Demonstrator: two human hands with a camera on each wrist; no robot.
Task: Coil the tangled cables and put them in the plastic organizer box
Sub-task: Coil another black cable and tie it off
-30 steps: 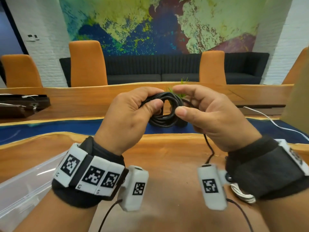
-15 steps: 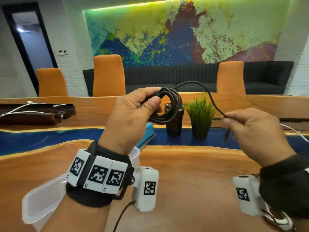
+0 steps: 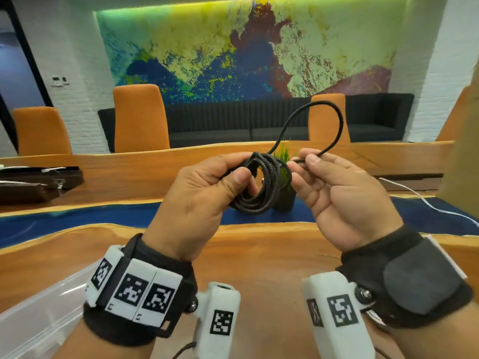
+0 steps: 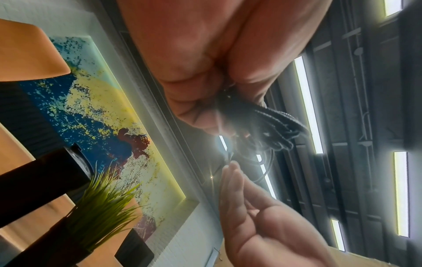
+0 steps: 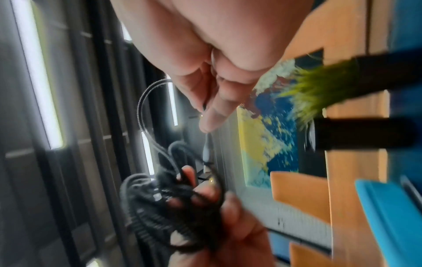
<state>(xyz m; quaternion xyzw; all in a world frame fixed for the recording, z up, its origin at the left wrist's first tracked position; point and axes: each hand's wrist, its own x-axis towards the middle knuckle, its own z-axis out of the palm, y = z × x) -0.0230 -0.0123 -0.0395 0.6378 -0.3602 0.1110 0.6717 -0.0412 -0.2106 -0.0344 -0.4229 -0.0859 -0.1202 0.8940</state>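
Observation:
A black braided cable (image 3: pixel 267 182) is wound into a coil held up above the wooden table (image 3: pixel 259 250). My left hand (image 3: pixel 204 193) grips the coil, thumb across its near side and fingers behind it; the left wrist view shows the strands (image 4: pixel 274 124) bunched at my fingertips. My right hand (image 3: pixel 334 187) pinches the cable's free end between thumb and forefinger, right beside the coil. A loose loop (image 3: pixel 334 120) arcs up from the coil and back down to that pinch; the right wrist view shows the loop (image 5: pixel 146 108) and the coil (image 5: pixel 160 213). The clear plastic organizer box (image 3: pixel 39 314) lies at lower left.
A potted green plant (image 3: pixel 283 182) stands behind the coil on the table's blue strip. A white cable (image 3: pixel 427 203) trails along the right side. Dark trays with white cables (image 3: pixel 33 182) sit far left. Orange chairs (image 3: pixel 140 117) and a dark sofa line the far side.
My right hand swung out to the right with the free end, then came back in beside the coil, raising a tall loop. The left hand kept its grip on the coil.

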